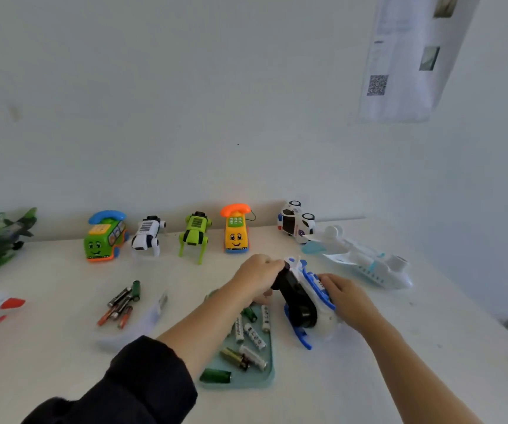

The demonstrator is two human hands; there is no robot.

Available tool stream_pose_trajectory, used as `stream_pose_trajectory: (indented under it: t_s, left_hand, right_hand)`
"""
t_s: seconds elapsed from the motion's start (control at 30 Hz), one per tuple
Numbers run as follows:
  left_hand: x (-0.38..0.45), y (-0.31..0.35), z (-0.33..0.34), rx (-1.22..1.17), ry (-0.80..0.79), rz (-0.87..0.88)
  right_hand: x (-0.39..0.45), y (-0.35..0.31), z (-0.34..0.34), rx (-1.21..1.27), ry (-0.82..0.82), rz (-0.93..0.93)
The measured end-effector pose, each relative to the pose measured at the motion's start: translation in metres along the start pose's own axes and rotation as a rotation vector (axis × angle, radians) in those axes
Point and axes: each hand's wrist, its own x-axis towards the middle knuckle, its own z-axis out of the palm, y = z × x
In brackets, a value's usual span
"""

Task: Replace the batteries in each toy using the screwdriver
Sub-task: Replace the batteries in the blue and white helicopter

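Two phone toys (105, 237), two robot dogs (147, 232)

I can see a paper sheet (412, 56) up on the wall, high above the white toy plane (366, 264). It has a square black code (377, 85) on it, but the small print on that sheet is too blurry for me to read. The white batteries (254, 335) in the tray (246, 382), down and to the left of the plane, have dark writing on them. I cannot make out the letters.
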Motion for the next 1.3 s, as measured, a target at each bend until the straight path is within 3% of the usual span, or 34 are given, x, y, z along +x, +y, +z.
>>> stream_pose_trajectory:
  t_s: [0.07, 0.17, 0.23, 0.33, 0.4, 0.5, 0.57, 0.63, 0.73, 0.87, 0.93, 1.23, 1.3]
  left_hand:
    - [0.001, -0.024, -0.018, 0.482, 0.240, 0.115]
    - [-0.005, -0.057, -0.052, 1.070, 0.375, -0.099]
    - [-0.011, -0.079, -0.071, 1.138, 0.335, -0.275]
    - [-0.016, -0.113, -0.098, 1.058, 0.374, -0.262]
    - [-0.024, -0.131, -0.112, 1.083, 0.418, -0.267]
    - [-0.033, -0.147, -0.121, 1.239, 0.522, -0.264]
    - [-0.032, -0.149, -0.114, 1.185, 0.574, -0.057]
    - [-0.032, -0.141, -0.096, 0.852, 0.466, 0.085]
    - [-0.025, -0.126, -0.073, 0.459, 0.304, -0.004]
    - [-0.013, -0.120, -0.063, 0.502, 0.247, -0.093]
    - [-0.011, -0.121, -0.061, 0.518, 0.263, -0.108]
    - [-0.029, -0.140, -0.078, 0.481, 0.513, -0.149]
    - [-0.031, -0.149, -0.084, 0.448, 0.568, -0.164]
  right_hand:
    - [0.003, 0.004, 0.001, -0.172, 0.067, -0.026]
    - [-0.002, 0.011, 0.012, -0.129, 0.329, -0.180]
    - [-0.013, 0.015, 0.022, 0.049, 0.473, -0.382]
    - [-0.025, 0.018, 0.029, 0.027, 0.579, -0.673]
    - [-0.030, 0.013, 0.034, -0.037, 0.565, -0.731]
    - [-0.034, 0.009, 0.045, -0.102, 0.576, -0.629]
    - [-0.036, 0.006, 0.052, -0.019, 0.587, -0.529]
    - [-0.039, 0.002, 0.058, 0.077, 0.610, -0.453]
    - [-0.041, 0.001, 0.069, 0.184, 0.609, -0.351]
    - [-0.043, 0.002, 0.075, 0.170, 0.610, -0.296]
    - [-0.042, 0.001, 0.074, 0.289, 0.602, -0.229]
    - [-0.049, -0.013, 0.071, 0.607, 0.419, -0.217]
    - [-0.049, -0.017, 0.073, 0.529, 0.433, -0.211]
